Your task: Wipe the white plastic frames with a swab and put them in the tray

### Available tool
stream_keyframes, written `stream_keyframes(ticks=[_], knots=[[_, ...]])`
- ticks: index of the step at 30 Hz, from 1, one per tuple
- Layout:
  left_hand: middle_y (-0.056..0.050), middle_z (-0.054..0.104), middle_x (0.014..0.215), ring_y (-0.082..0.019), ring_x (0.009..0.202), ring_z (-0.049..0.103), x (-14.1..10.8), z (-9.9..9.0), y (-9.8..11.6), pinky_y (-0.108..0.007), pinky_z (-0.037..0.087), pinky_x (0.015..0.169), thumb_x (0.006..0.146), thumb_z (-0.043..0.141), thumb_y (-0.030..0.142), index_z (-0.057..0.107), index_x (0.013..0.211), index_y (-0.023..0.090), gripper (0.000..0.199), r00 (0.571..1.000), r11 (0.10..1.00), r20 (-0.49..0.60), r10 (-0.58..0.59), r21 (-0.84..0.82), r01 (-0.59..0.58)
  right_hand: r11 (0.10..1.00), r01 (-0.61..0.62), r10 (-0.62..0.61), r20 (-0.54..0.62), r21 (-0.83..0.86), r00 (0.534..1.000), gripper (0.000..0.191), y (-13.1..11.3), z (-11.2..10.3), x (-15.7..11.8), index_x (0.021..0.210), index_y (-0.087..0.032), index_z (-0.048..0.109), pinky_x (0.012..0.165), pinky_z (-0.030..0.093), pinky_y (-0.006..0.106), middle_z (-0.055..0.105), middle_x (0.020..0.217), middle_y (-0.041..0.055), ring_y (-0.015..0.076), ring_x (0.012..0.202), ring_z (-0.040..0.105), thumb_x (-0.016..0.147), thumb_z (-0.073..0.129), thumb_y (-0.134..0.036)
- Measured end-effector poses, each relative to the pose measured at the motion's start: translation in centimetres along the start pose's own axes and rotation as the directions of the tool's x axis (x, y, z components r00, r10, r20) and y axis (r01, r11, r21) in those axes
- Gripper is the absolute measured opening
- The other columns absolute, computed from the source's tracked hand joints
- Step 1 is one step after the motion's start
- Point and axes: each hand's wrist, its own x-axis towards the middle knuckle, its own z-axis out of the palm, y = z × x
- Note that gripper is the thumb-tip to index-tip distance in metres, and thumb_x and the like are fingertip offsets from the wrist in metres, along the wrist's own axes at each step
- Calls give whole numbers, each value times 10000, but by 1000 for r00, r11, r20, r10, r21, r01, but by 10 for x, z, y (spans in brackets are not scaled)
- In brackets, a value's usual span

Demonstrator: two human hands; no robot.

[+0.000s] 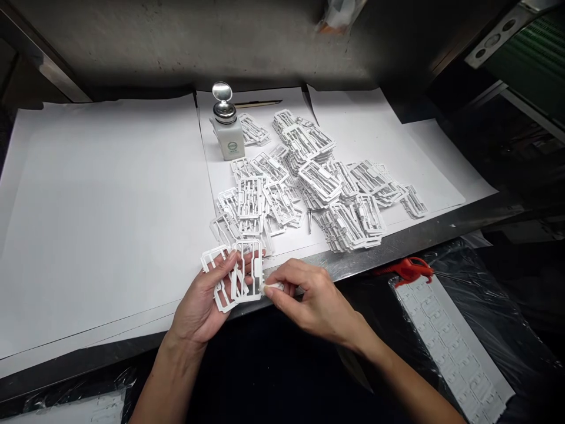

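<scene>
My left hand (205, 294) is closed on a few thin white frames with long cut-out slots, fanned apart above the table's front edge. The uppermost white frame (235, 277) stands nearly upright, facing me. At its lower right edge, my right hand (309, 294) pinches a small white piece (274, 286) between thumb and fingers. Its kind is too small to make out. Just beyond my hands lies a loose heap of similar white frames (251, 197). Stacks of them (320, 179) rise farther right.
A white pump bottle (232, 144) with its metal lid raised stands behind the heap. A thin dark tool (258, 103) lies at the back, and a small metal piece (309, 221) lies between stacks. White paper (110, 218) covers the table. A red-handled tool (410, 269) and slotted white sheet (450, 341) lie lower right.
</scene>
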Motion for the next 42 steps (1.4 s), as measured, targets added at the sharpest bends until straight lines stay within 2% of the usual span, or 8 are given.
stream_keyframes(ticks=[4, 9, 15, 22, 31, 35, 37, 42], knots=[[-120, 691, 974, -146, 652, 655, 3, 1, 0, -278, 573, 672, 775, 628, 168, 659, 931, 96, 175, 999, 998, -20, -43, -50, 42, 999, -14, 14, 21, 33, 1000, 94, 0, -4, -4, 873, -185, 667, 610, 451, 235, 618, 798, 15, 108, 628, 549, 845, 577, -183], [-114, 684, 951, -184, 806, 660, 5, 2, -1, -312, 560, 756, 772, 633, 153, 646, 949, 91, 188, 999, 996, -26, -34, -77, 32, 997, 0, 2, -29, 82, 1000, 84, -5, -6, 1, 860, -178, 663, 582, 444, 216, 617, 798, 10, 101, 635, 544, 845, 580, -176], [-39, 680, 761, -150, 734, 663, 1, 7, -1, -266, 561, 755, 765, 626, 96, 665, 814, 110, 64, 999, 996, 35, 33, -79, -30, 996, 77, -74, -73, 38, 995, 107, -11, 11, 20, 912, -175, 657, 644, 465, 226, 606, 833, 25, 108, 665, 553, 857, 566, -188], [-80, 700, 895, -221, 882, 666, 3, -1, 1, -324, 558, 798, 742, 652, 105, 659, 835, 112, 94, 997, 996, -55, 63, -54, -66, 992, 70, -61, 83, -108, 995, 97, 1, 6, 0, 883, -185, 645, 622, 456, 242, 599, 822, 29, 112, 616, 539, 864, 550, -186], [-67, 706, 812, -169, 738, 676, 1, 8, -1, -244, 566, 710, 783, 616, 148, 659, 840, 109, 82, 999, 998, -20, 45, -34, -46, 994, 86, -92, -95, -63, 991, 121, -10, 15, 15, 927, -177, 638, 678, 465, 232, 601, 866, 38, 123, 704, 564, 880, 529, -196], [-88, 705, 851, -188, 783, 675, 0, 4, 1, -279, 564, 746, 785, 613, 145, 653, 872, 103, 104, 997, 997, -54, 59, -42, -61, 983, 117, -108, 68, -140, 992, 111, -9, 14, 13, 891, -181, 643, 636, 453, 233, 590, 838, 34, 127, 672, 549, 862, 536, -187], [-116, 700, 902, -209, 842, 670, 0, 1, 3, -314, 555, 789, 786, 614, 150, 643, 916, 88, 147, 995, 997, -78, 55, -48, -59, 984, 94, -79, 103, -152, 992, 105, -5, 7, 5, 881, -183, 644, 622, 441, 234, 591, 827, 28, 120, 648, 540, 857, 542, -178], [-147, 685, 995, -244, 946, 648, 1, 2, 5, -351, 533, 846, 790, 609, 164, 629, 974, 79, 204, 998, 998, -53, 41, -54, -43, 995, -35, 32, -29, -98, 999, 113, 1, -3, -5, 810, -170, 642, 620, 408, 240, 588, 758, 13, 106, 617, 511, 859, 546, -201]])
